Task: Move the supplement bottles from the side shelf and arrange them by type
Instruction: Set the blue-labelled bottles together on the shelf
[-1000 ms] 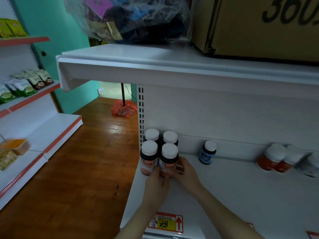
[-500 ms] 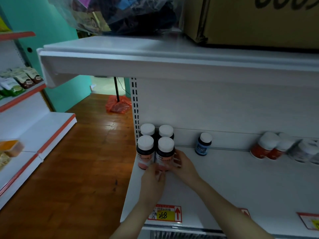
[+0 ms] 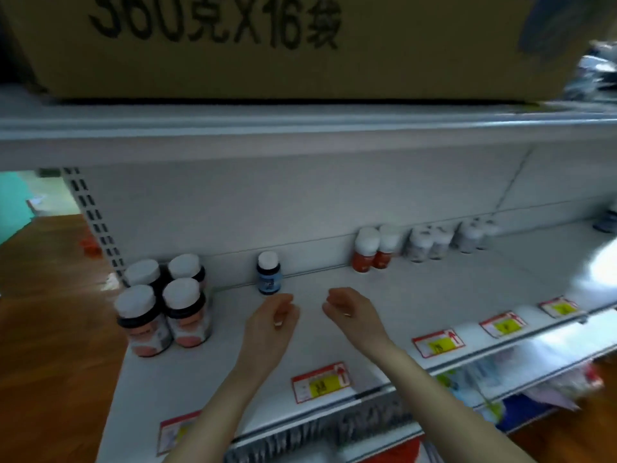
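Four dark bottles (image 3: 163, 305) with white caps stand in a tight two-by-two block at the left end of the shelf (image 3: 417, 295), touching one another; this reads as one type already grouped. One blue bottle (image 3: 268, 273) stands alone against the back panel, just behind the left hand (image 3: 271, 322). Further right, two red bottles (image 3: 372, 252) stand as a pair, then the pale bottles (image 3: 430, 243), each kind kept apart. Left hand and right hand (image 3: 350, 309) hover over bare shelf between the groups, fingers loosely curled, holding nothing and touching no bottle. Blur smears every label, and the pale bottles possibly form two sub-groups. The cardboard box (image 3: 267, 45) above is cut off by the frame, and the lower tier is unreadable
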`<state>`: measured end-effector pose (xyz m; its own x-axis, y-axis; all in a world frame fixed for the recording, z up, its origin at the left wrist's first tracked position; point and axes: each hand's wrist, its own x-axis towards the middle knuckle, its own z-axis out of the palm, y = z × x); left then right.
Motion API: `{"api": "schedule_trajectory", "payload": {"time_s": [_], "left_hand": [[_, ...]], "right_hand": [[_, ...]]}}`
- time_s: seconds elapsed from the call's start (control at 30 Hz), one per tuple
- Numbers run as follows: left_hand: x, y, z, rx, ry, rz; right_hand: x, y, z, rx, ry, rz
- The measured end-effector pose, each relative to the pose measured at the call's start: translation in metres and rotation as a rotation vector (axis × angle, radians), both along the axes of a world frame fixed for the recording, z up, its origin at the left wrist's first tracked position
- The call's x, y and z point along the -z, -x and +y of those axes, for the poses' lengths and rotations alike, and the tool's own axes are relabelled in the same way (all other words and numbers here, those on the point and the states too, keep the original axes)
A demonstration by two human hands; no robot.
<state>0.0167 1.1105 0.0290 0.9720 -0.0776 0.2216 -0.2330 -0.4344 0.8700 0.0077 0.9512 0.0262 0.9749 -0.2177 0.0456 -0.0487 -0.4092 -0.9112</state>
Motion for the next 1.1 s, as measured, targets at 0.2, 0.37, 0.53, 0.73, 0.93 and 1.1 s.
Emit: {"api": "schedule_trajectory", "payload": {"time_s": [0.2,0.37,0.53,0.73,0.93,1.1], "left_hand": [[-0.015,0.020,-0.147,0.182,0.047,0.047],[-0.030,0.043,-0.293,0.367,0.148,-0.009],[-0.048,0.070,-0.424,0.548,0.193,-0.027],[-0.051,0.077,-0.553,0.698,0.203,0.026],[-0.031,0.050,-0.689,0.755,0.207,0.074],[-0.046,0.027,-0.802,0.797,0.227,0.105]], "right_hand": [[-0.020,0.065,-0.158,0.181,0.090,-0.061],[-0.048,0.125,-0.304,0.364,0.139,-0.147],[-0.063,0.169,-0.409,0.498,0.110,-0.193],[-0.053,0.187,-0.512,0.605,0.075,-0.186],[-0.043,0.177,-0.635,0.691,0.147,-0.157],[-0.051,0.162,-0.738,0.730,0.165,-0.135]]}}
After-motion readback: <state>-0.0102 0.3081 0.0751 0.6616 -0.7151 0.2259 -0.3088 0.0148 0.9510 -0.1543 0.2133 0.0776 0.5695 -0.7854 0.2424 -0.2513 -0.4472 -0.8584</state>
